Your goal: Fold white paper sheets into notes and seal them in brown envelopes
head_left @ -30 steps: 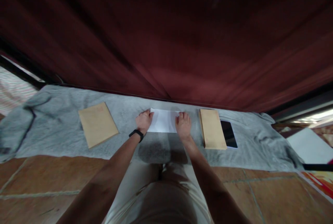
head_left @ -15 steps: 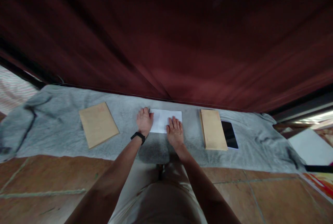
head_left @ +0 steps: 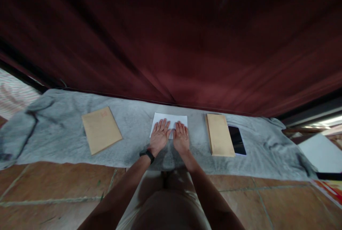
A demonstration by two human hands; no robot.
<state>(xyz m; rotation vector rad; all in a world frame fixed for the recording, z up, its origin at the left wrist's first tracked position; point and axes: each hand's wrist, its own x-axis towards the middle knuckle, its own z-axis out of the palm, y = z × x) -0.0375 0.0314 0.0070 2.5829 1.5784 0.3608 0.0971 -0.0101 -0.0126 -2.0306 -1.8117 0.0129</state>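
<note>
A: Where to find the white paper sheet (head_left: 174, 117)?

B: In the middle of the grey cloth (head_left: 136, 116), lying flat, with the far edge uncovered and the near edge crossed by both hands.

A: And the left hand (head_left: 159, 135), in which state?

B: Wide, palm down, fingers stretched and a little spread, laid upon the left part of the sheet. Around the wrist, a black band (head_left: 147, 154).

A: The right hand (head_left: 181, 138), the same?

B: Nearly. Also wide and palm down, on the right part, with fingers closer together. Thumbs very near to each other; touching or apart, cannot tell.

A: What to notice toward the left?

B: A brown kraft envelope (head_left: 102, 131), lying turned, well apart from the left hand, with faint reddish print near the far right corner.

A: And toward the right?

B: A small stack of kraft envelopes (head_left: 221, 135), well apart from the right hand. Just beside it, a black-screened device (head_left: 237, 140); phone or tablet, cannot say exactly.

A: Beyond the cloth?

B: Dark red fabric (head_left: 171, 45), and on the near side, brown floor tiles (head_left: 66, 180).
</note>
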